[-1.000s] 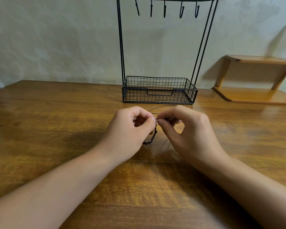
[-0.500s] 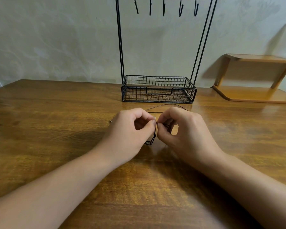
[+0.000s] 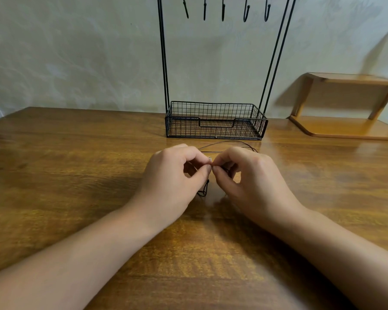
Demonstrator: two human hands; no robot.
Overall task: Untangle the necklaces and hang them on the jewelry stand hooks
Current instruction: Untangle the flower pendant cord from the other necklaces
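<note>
A thin black cord necklace (image 3: 230, 143) lies on the wooden table (image 3: 76, 166), looping behind my hands toward the stand. My left hand (image 3: 173, 182) and my right hand (image 3: 251, 182) meet at the fingertips, both pinching the cord at a small silvery clasp (image 3: 210, 159). A short black loop of cord (image 3: 204, 190) hangs below the pinch. The black wire jewelry stand (image 3: 215, 119) rises behind, with a basket base and several bare hooks (image 3: 223, 10) at the top. How many necklaces lie under my hands is hidden.
A small wooden shelf (image 3: 345, 104) stands at the back right against the pale wall. The table stretches wide to the left and toward me.
My hands have stayed together, with only small finger movements on the cord. The dangling loop has shifted slightly and the view has tilted a little.
</note>
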